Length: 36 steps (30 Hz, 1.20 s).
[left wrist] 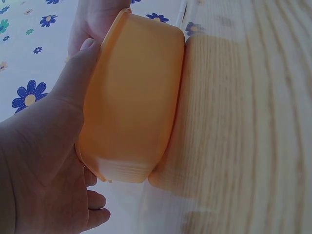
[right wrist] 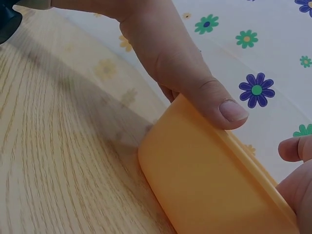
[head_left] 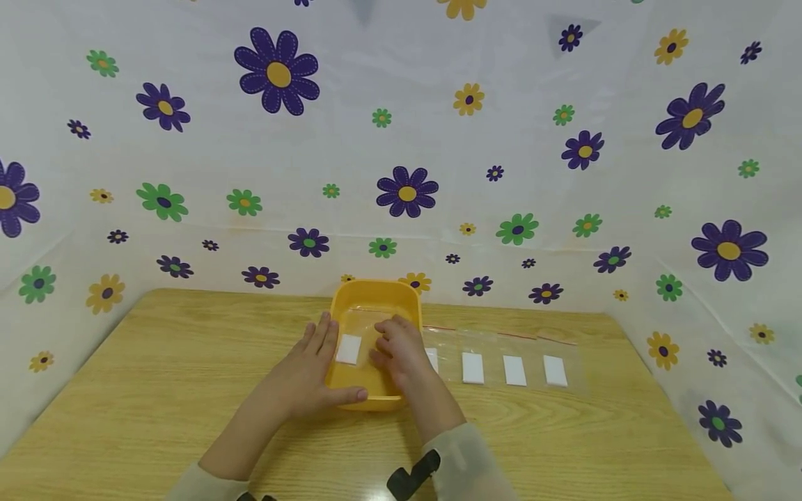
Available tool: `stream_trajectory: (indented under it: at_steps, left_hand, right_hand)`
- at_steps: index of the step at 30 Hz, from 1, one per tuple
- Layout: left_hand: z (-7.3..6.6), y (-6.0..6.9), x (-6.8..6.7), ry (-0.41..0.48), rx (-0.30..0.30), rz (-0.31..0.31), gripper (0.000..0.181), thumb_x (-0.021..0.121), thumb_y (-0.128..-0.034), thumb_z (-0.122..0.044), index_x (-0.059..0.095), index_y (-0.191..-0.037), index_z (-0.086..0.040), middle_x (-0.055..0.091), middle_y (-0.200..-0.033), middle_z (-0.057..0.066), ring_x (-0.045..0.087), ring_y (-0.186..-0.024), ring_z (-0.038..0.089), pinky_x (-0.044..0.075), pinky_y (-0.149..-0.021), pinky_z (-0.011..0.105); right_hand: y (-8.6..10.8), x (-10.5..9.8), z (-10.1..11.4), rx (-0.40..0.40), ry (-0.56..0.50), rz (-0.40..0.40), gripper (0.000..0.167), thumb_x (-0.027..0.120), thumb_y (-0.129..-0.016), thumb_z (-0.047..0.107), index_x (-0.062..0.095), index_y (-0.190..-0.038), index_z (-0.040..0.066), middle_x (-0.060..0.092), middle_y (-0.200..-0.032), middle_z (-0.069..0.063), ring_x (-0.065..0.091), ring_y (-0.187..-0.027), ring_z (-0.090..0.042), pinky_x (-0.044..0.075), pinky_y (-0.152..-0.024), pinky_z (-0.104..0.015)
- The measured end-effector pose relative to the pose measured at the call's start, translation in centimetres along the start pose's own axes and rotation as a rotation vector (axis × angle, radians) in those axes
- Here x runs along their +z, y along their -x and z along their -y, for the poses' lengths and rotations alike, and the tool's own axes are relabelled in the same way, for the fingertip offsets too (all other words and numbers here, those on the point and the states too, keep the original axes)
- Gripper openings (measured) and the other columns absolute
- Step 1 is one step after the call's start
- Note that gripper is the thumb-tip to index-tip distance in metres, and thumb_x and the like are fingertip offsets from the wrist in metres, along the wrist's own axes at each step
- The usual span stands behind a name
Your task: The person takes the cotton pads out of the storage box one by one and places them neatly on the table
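A yellow plastic bin [head_left: 374,287] stands on the wooden table, toward its back edge. Inside lies a clear zip bag [head_left: 366,314] with a white label [head_left: 348,349]. My left hand [head_left: 307,376] rests on the bin's near left corner, fingers straight along the left rim and thumb across the front rim. The left wrist view has that thumb [left wrist: 80,70] lying on the rim. My right hand [head_left: 402,351] reaches into the bin over its right side, fingers bent above the bag; whether they pinch anything is hidden. In the right wrist view the bin's wall [right wrist: 209,180] hides those fingertips.
To the right of the bin, several clear zip bags [head_left: 525,339] with white labels [head_left: 473,368] lie in a row on the table [head_left: 207,376]. A flower-patterned sheet [head_left: 351,153] hangs behind and at both sides. Dark straps [head_left: 413,476] cross the sleeves.
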<state>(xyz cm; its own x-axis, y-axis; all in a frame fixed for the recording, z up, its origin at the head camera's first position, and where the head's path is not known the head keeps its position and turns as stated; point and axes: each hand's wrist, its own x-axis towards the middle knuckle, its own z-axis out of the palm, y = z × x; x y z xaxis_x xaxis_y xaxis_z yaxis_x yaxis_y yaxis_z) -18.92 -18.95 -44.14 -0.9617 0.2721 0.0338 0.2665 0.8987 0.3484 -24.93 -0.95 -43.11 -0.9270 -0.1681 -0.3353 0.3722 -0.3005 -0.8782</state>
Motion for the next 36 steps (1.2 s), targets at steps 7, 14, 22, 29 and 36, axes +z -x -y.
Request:
stream_trajectory:
  at_steps: [7, 14, 22, 29, 36]
  left_hand:
    - [-0.1, 0.0, -0.1, 0.003, -0.002, 0.005, 0.127, 0.057, -0.0761, -0.084, 0.011, -0.158, 0.002, 0.000, -0.167, 0.019, 0.008, -0.150, 0.047, 0.027, -0.116, 0.062]
    - [-0.3, -0.2, -0.3, 0.006, -0.007, 0.011, 0.128, 0.057, -0.0752, -0.085, 0.009, -0.159, 0.000, -0.003, -0.167, 0.018, 0.007, -0.151, 0.047, 0.026, -0.117, 0.061]
    - [0.0, -0.1, 0.1, 0.012, -0.004, 0.003, 0.129, 0.057, -0.0748, -0.085, 0.009, -0.159, 0.000, -0.001, -0.167, 0.019, 0.009, -0.150, 0.048, 0.028, -0.115, 0.062]
    - [0.1, 0.0, 0.1, 0.009, -0.003, -0.004, 0.129, 0.056, -0.0744, -0.086, 0.011, -0.159, 0.000, 0.000, -0.167, 0.019, 0.010, -0.150, 0.048, 0.029, -0.114, 0.063]
    - [-0.1, 0.0, -0.1, 0.006, -0.004, -0.009, 0.128, 0.055, -0.0748, -0.086, 0.012, -0.159, 0.000, 0.001, -0.167, 0.019, 0.010, -0.150, 0.048, 0.030, -0.114, 0.064]
  right_hand:
    - [-0.3, 0.4, -0.2, 0.004, 0.039, -0.018, 0.076, 0.058, -0.094, 0.008, 0.018, -0.158, -0.001, 0.041, -0.143, -0.019, 0.051, -0.111, -0.025, 0.052, -0.098, -0.039]
    - [-0.6, 0.5, -0.4, -0.029, 0.221, -0.059, 0.064, 0.063, -0.092, 0.011, 0.038, -0.149, -0.004, 0.060, -0.114, -0.011, 0.058, -0.093, -0.017, 0.056, -0.078, -0.028]
    - [-0.6, 0.7, -1.2, -0.053, 0.435, -0.087, 0.066, 0.067, -0.095, 0.025, 0.039, -0.148, -0.004, 0.069, -0.104, -0.011, 0.065, -0.088, -0.019, 0.057, -0.077, -0.030]
    - [-0.5, 1.0, -1.4, -0.057, 0.435, -0.103, 0.045, 0.061, -0.096, 0.015, 0.053, -0.138, 0.002, 0.064, -0.102, -0.011, 0.061, -0.083, -0.019, 0.056, -0.066, -0.026]
    - [-0.3, 1.0, -1.2, -0.086, 0.413, -0.101, 0.039, 0.063, -0.092, 0.009, 0.056, -0.131, 0.004, 0.060, -0.095, -0.008, 0.057, -0.078, -0.017, 0.051, -0.062, -0.024]
